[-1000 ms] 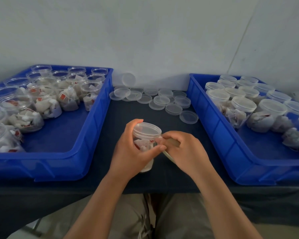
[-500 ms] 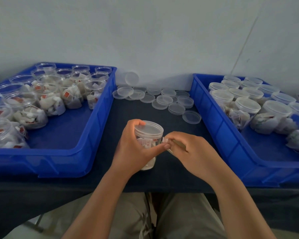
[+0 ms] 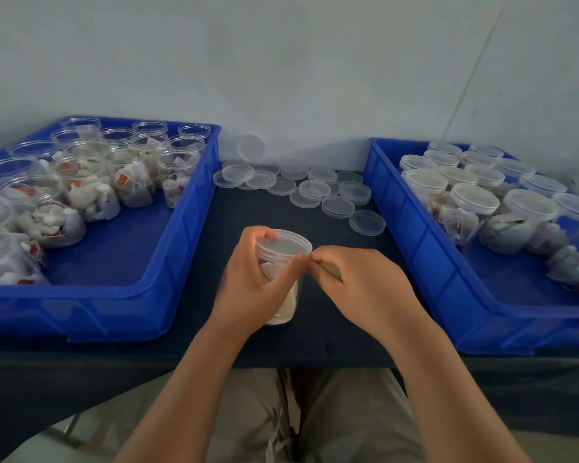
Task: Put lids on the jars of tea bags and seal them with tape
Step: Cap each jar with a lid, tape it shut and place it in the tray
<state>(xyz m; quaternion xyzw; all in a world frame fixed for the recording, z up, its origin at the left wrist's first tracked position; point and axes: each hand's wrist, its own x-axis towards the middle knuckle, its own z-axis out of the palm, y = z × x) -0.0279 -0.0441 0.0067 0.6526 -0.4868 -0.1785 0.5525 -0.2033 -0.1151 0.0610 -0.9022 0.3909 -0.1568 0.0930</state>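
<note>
Nearest: beige trousers [image 3: 348,412] below the table edge; both bare forearms reaching forward over the dark table [image 3: 214,228].

Left hand [image 3: 248,285] wrapped round the jar [image 3: 288,309]; fingers curled over the far side up at the rim; thumb pressed on the near side just under the lid [image 3: 284,243].

Jar upright on the table, centre front, between the two trays; tea bags visible inside; lid seated flat on top.

Right hand [image 3: 365,289] just right of the jar; fingers curled, pinching a tan item [image 3: 331,271]; fingertips meeting the left thumb at the jar's rim. Tan item flat and narrow, mostly hidden by fingers; cannot tell whether tape roll or strip.

Left blue tray [image 3: 141,305] left of the hands; open-topped jars [image 3: 91,182] of tea bags crowded in its far and left parts; bare blue floor at the near right.

Right blue tray [image 3: 425,248] right of the hands; lidded jars [image 3: 472,208] packed close together inside.

Farther back, between the trays: loose lids [image 3: 315,190] scattered on the table, some overlapping or stacked. Behind those: a leaning lid [image 3: 250,147] on edge against the pale wall [image 3: 281,61].
</note>
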